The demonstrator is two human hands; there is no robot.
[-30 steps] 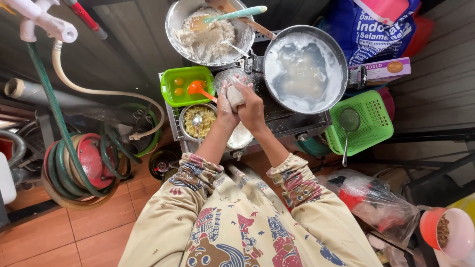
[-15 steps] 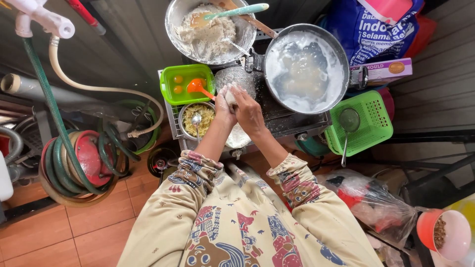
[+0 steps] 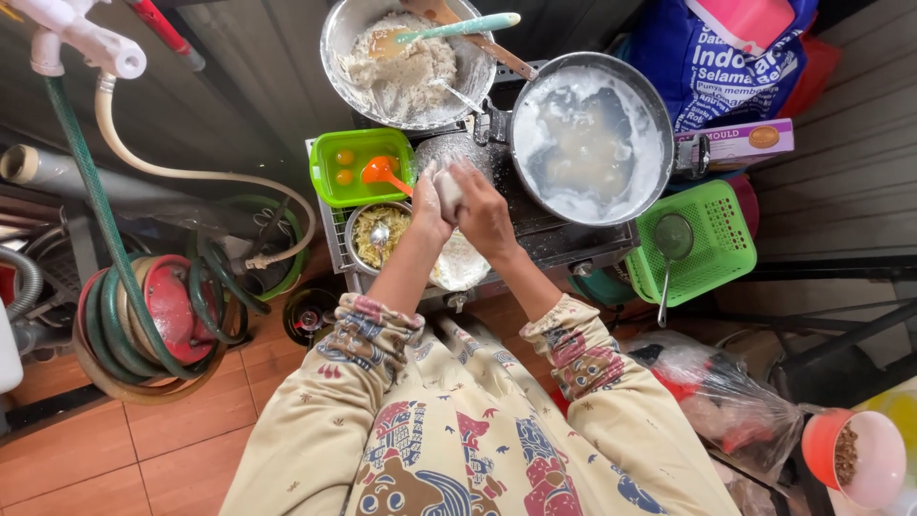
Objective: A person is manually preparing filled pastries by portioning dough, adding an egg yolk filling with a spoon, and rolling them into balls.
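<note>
My left hand (image 3: 427,208) and my right hand (image 3: 483,212) are pressed together around a pale lump of dough (image 3: 447,189), above a floured plate (image 3: 458,263). Just beyond the hands sits a large pan (image 3: 589,139) holding whitish liquid. A metal bowl of crumbly white mixture (image 3: 406,59) with a teal spatula (image 3: 449,29) stands at the back. Left of my hands are a green tray with yellow yolks and an orange spoon (image 3: 361,168), and a small bowl of shredded filling with a spoon (image 3: 379,236).
A green basket with a strainer ladle (image 3: 690,245) stands to the right. A blue printed bag (image 3: 731,53) and a pink box (image 3: 740,141) lie behind it. Coiled hoses around a red cylinder (image 3: 158,320) sit on the tiled floor at left. A red cup (image 3: 850,459) is at bottom right.
Both hands stay clasped around the dough and shift slightly as they work it. Nothing else has moved.
</note>
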